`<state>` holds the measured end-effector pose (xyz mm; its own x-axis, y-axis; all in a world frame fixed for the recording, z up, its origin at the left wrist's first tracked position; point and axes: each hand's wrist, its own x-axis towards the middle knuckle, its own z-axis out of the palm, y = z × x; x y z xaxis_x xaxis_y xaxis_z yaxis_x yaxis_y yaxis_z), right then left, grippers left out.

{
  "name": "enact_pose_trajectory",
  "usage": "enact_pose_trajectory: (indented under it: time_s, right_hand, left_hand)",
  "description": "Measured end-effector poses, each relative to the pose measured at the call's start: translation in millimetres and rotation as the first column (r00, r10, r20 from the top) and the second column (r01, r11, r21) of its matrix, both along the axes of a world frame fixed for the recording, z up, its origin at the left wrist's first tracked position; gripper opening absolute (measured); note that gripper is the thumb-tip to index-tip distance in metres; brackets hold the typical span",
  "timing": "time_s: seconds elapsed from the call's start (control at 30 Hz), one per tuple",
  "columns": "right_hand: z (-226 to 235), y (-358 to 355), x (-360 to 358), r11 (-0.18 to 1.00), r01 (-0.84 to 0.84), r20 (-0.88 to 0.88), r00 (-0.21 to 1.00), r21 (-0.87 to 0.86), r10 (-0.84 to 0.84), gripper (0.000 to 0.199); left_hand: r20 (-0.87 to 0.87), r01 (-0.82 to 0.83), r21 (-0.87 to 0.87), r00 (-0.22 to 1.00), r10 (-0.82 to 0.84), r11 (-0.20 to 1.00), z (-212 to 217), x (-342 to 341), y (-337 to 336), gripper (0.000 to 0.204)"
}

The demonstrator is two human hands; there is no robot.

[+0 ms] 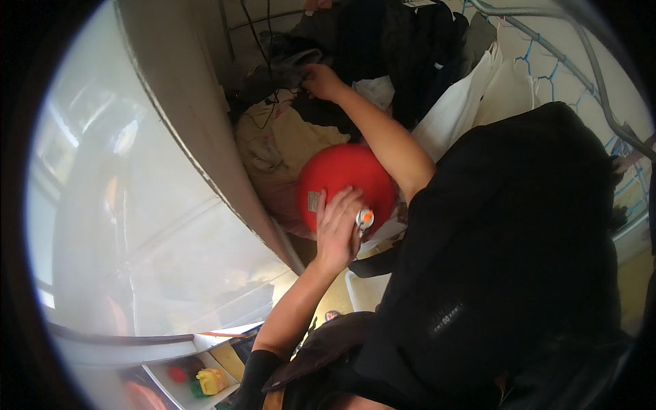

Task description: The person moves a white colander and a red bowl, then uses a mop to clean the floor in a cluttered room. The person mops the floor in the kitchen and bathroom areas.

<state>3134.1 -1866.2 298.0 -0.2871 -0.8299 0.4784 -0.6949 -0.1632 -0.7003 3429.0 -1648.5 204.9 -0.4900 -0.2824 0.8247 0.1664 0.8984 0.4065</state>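
My left hand [337,227] lies on a red ball-shaped vessel [363,165], fingers spread over its curved side. Beside the thumb side of that hand, a silvery fitting [365,218] with an orange centre sticks out from the vessel. A small pale label shows next to my fingers. My right hand [320,81] reaches past the vessel to a heap of dark grey cloth [277,72] and has its fingers curled there; what they hold, if anything, is too unclear to tell. Black cords [271,51] hang close to it.
Pale yellowish cloth [294,133] is piled beyond the vessel. Dark clothes [389,41] and white fabric [468,96] hang behind. A large white panel [157,225] curves along the left, with a box of small items [198,379] below. At the upper right runs a metal rack [567,65].
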Motion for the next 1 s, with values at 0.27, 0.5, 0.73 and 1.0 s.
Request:
enact_pose_trajectory:
  time_s: [0.27, 0.5, 0.73, 1.0]
  right_hand:
    - [75, 67, 59, 0.951, -0.241, 0.093, 0.969, 0.194, 0.227, 0.031]
    - [77, 118, 90, 0.968, -0.213, 0.146, 0.97, 0.132, 0.194, 0.028]
    - [36, 117, 72, 0.954, -0.22, 0.12, 0.973, 0.202, 0.198, 0.02]
    - [19, 131, 69, 0.889, -0.449, 0.615, 0.727, 0.089, 0.306, 0.021]
  left_hand:
    - [-0.091, -0.24, 0.061, 0.965, 0.245, 0.969, -4, -41, -45, 0.042]
    - [-0.149, -0.47, 0.331, 0.83, 0.537, 0.818, -29, -102, -118, 0.036]
    - [-0.125, -0.526, 0.396, 0.781, 0.612, 0.753, -43, -127, -143, 0.033]
    - [-0.027, -0.499, 0.443, 0.823, 0.567, 0.745, -40, -139, -163, 0.032]
